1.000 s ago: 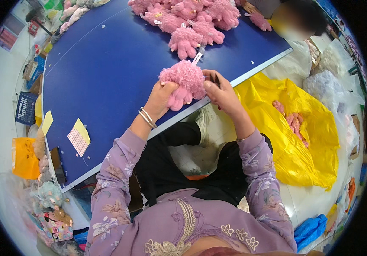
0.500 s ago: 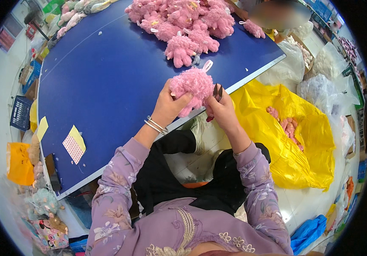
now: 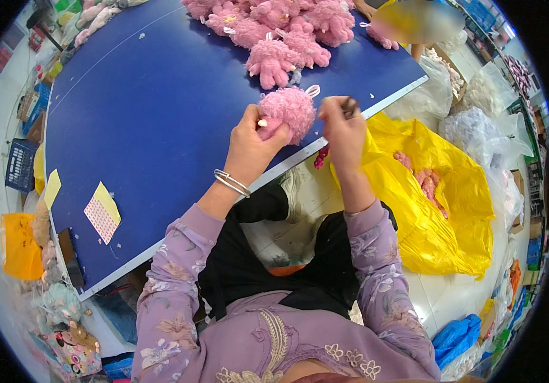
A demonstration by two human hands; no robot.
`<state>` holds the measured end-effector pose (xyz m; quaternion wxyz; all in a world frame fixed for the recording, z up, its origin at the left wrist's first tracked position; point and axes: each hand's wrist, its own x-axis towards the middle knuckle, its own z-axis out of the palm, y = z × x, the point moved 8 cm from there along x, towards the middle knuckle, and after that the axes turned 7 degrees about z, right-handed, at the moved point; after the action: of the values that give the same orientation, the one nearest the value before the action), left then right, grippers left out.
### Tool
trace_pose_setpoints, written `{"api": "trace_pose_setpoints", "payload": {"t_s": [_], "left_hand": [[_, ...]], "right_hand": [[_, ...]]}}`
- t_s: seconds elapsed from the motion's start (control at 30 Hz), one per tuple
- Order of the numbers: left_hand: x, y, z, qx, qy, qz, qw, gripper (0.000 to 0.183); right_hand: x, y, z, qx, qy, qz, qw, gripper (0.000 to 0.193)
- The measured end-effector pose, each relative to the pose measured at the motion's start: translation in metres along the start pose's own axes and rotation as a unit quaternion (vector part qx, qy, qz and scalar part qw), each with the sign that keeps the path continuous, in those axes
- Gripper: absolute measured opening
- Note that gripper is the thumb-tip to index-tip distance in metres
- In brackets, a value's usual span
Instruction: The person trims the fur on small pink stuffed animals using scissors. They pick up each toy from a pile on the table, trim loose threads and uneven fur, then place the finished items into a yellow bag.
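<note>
A fluffy pink plush toy (image 3: pixel 287 108) with a white loop tag hangs just above the near edge of the blue table. My left hand (image 3: pixel 252 142) is closed round its left side, thumb pressed into the front. To its right, apart from the toy, my right hand (image 3: pixel 344 131) is closed and slightly blurred. Dark blades of small thread snips (image 3: pixel 349 107) stick out at the top of that fist. A shiny red piece (image 3: pixel 321 157) shows below it, perhaps the handle end. Beyond the held toy lies a heap of similar pink plush toys (image 3: pixel 273 64).
The blue table (image 3: pixel 140 121) has a pale metal edge. On its left lie a sticker sheet (image 3: pixel 103 214) and a yellow slip (image 3: pixel 52 188). A yellow plastic bag (image 3: pixel 459 223) with pink pieces inside sits at the right. Across the table, another person's arm (image 3: pixel 365 7) reaches in.
My right hand has moved up and away from the toy with the snips. The toy has turned in my left hand, its fluffy round side now showing more.
</note>
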<state>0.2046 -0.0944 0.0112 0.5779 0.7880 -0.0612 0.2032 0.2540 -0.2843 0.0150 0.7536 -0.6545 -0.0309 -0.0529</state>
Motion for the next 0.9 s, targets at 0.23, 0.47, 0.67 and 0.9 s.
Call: {"api": "trace_pose_setpoints", "payload": {"t_s": [0.23,0.47,0.67,0.9], "left_hand": [[-0.011,0.054,0.009,0.178,-0.033,0.297,0.938,0.020],[-0.004,0.015,-0.011,-0.112,0.042,0.044,0.992,0.018],[-0.005,0.009,0.009,-0.181,-0.032,-0.026,0.983,0.043],[-0.003,0.026,-0.005,-0.029,0.018,0.083,0.996,0.039]], "right_hand": [[-0.024,0.021,0.023,0.034,-0.105,0.218,0.970,0.030],[-0.017,0.031,0.011,0.160,-0.129,0.242,0.948,0.021],[-0.022,0.034,0.006,0.132,-0.153,0.206,0.958,0.023],[-0.027,0.027,0.012,0.062,-0.138,0.151,0.977,0.038]]}}
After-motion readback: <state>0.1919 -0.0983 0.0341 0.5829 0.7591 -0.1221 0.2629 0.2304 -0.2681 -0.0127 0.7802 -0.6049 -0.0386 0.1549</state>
